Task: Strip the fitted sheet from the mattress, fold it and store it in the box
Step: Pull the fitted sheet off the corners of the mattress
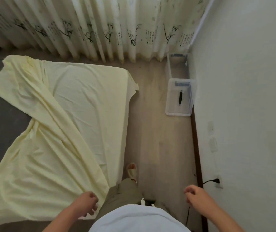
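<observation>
The pale yellow fitted sheet lies over the right part of the dark grey mattress, with one side folded diagonally back across itself. Its far right corner still hangs over the mattress corner. My left hand hovers over the sheet's near corner with loosely curled fingers; whether it grips the cloth is unclear. My right hand hangs free over the floor, fingers loosely curled and holding nothing. The clear plastic box stands on the floor by the right wall.
A strip of light wood floor runs between bed and wall. Patterned curtains hang at the far side. A white wire rack stands in the corner behind the box. A black plug sits in a wall socket.
</observation>
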